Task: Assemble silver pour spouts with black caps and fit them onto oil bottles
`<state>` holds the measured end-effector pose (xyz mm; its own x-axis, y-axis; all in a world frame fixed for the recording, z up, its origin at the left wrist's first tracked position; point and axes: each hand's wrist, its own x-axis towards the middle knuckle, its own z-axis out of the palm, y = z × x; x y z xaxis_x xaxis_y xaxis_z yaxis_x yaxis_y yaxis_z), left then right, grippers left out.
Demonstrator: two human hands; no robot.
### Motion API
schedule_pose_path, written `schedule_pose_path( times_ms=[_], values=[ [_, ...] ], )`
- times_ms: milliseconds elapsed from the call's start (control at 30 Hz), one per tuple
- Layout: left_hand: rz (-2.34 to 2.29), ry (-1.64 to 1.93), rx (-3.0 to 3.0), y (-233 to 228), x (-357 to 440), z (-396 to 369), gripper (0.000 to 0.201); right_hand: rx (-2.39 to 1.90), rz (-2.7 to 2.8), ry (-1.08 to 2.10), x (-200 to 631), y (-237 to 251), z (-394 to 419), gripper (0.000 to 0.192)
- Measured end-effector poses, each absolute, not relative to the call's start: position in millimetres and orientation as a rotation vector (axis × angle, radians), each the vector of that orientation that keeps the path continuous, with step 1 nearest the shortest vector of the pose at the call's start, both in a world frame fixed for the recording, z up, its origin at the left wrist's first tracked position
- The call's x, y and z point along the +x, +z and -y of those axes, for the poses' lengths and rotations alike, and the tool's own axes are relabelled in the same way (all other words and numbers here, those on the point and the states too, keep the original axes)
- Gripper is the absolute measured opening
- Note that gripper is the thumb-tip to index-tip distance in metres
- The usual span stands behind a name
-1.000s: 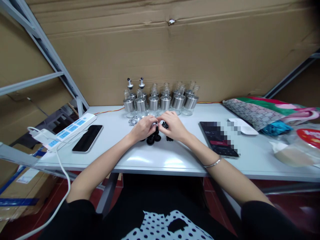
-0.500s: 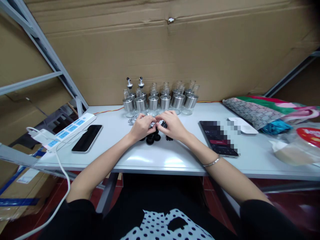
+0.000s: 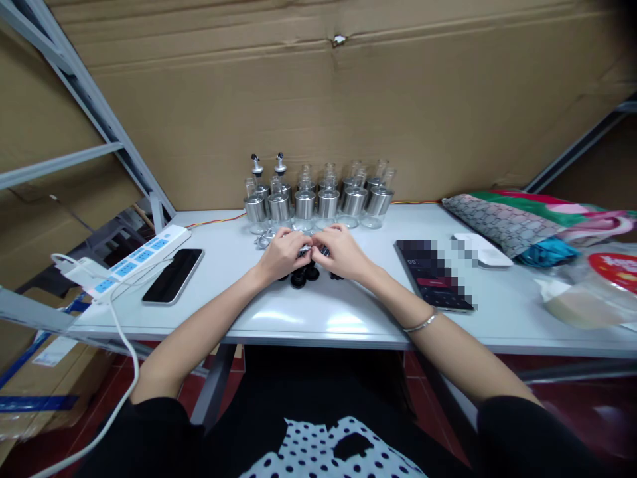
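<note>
Both my hands meet mid-counter. Left hand and right hand pinch same small metal-and-black pourer part, fingers curled tight round it. Black stoppers lie just below. Row of glass bottles right behind, fragile. Part looks light, stiff, slippery; hold by fingertips at edges.

Bottles stand behind the hands, phone left, tablet right.

No legible text; tablet screen pixelated, digits perhaps too blurred.
</note>
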<state>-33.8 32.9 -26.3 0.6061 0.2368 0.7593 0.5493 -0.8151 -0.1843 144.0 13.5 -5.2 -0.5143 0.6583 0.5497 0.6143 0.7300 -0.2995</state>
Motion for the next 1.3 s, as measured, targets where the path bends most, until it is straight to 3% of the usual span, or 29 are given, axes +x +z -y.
schedule_pose_path(
  times_ms=[600, 833, 1100, 1300],
  values=[
    [0.61, -0.997, -2.477, -27, -31, -32, 0.012, -0.986, 2.289, 0.075, 147, -9, -19, 0.005],
    [0.618, -1.064, -2.471, -26, -36, -34, 0.013, -0.945, 2.248, 0.221, 148, -9, -17, 0.007],
    [0.615, -1.034, -2.439, -27, -39, -36, 0.013, -1.005, 2.226, 0.253, 150, -5, -20, 0.017],
    [0.567, -0.993, -2.436, -22, -37, -33, 0.014, -1.144, 2.456, 0.463, 168, 8, -21, 0.025]
  ],
)
